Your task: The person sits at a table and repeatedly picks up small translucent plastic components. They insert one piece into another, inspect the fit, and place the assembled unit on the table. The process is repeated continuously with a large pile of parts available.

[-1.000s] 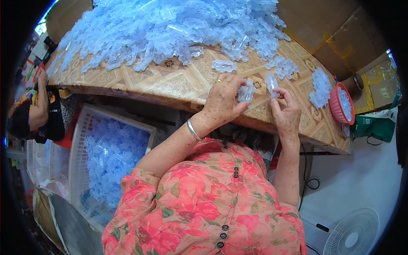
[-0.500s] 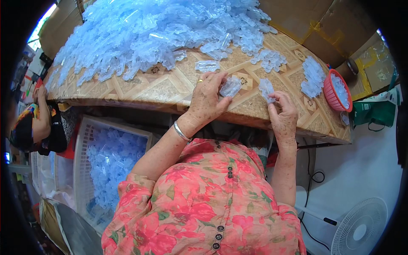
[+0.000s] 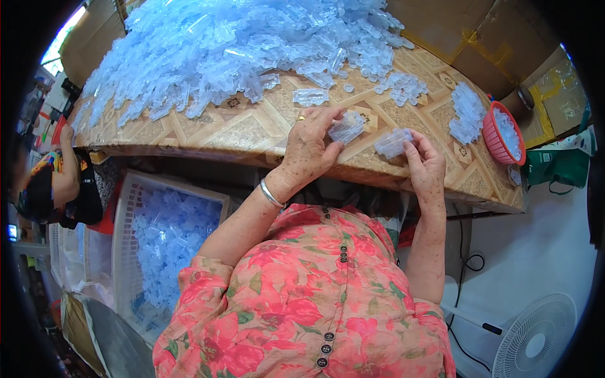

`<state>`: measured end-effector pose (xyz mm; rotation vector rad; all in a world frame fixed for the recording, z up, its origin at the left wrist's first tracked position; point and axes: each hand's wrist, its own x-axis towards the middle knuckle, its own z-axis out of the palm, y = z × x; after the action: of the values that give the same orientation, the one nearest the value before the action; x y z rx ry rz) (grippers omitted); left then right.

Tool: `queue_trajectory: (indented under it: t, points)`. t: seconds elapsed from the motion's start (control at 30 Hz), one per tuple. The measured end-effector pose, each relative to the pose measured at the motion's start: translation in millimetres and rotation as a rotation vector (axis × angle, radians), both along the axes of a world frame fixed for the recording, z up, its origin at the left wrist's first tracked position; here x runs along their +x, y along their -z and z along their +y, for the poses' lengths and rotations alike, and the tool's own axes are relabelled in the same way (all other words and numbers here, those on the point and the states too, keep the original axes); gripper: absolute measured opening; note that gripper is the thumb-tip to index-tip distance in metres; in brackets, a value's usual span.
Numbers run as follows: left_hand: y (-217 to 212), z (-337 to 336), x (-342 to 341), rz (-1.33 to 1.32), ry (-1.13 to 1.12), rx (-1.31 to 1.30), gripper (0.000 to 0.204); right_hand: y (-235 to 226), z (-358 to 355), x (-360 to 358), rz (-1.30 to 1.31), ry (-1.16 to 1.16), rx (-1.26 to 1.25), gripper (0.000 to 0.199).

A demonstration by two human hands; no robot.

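Observation:
My left hand (image 3: 313,140) rests at the table's near edge, its fingers and thumb curved round some clear ribbed plastic pieces (image 3: 347,128). To its right, my right hand (image 3: 426,165) pinches a flat clear plastic piece (image 3: 392,143) by its right end, between thumb and fingertips. That piece is held roughly level over the table edge. Another clear ribbed plastic piece (image 3: 310,97) lies alone just beyond my left hand. A small clear disc (image 3: 348,88) sits to the right of it. Whether the held pieces are single or joined, I cannot tell.
A large heap of bluish clear plastic pieces (image 3: 239,50) covers the table's (image 3: 265,123) far side. Smaller groups lie at right, beside a red basket (image 3: 498,148). A white crate (image 3: 123,233) of plastic bits stands below left. A fan (image 3: 535,343) stands lower right; another person's arm (image 3: 66,173) shows at far left.
The plastic piece in my right hand has turned from upright to nearly level, and that hand has shifted slightly right. A small disc now lies beyond my left hand, which has barely moved.

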<state>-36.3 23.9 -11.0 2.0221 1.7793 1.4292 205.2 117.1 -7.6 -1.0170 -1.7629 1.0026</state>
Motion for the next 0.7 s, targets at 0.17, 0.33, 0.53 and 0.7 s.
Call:
queue_trajectory:
  t: [0.17, 0.33, 0.53, 0.7]
  points:
    - [0.5, -1.8, 0.3, -0.036, -0.01, 0.018, 0.065, -9.0, 1.5, -6.5, -0.351, 0.1, 0.151, 0.044]
    - [4.5, -0.6, -1.0, -0.107, -0.005, -0.003, 0.066, -6.5, -10.3, -24.2, -0.616, 0.135, 0.454, 0.067]
    - [4.2, -0.4, -1.4, -0.134, 0.025, -0.013, 0.066, -4.8, -8.6, -26.1, -0.643, 0.087, 0.439, 0.071]
    - [4.4, -0.3, -1.1, -0.146, 0.04, -0.014, 0.065, -6.1, -6.0, -21.3, -0.545, 0.048, 0.421, 0.066]
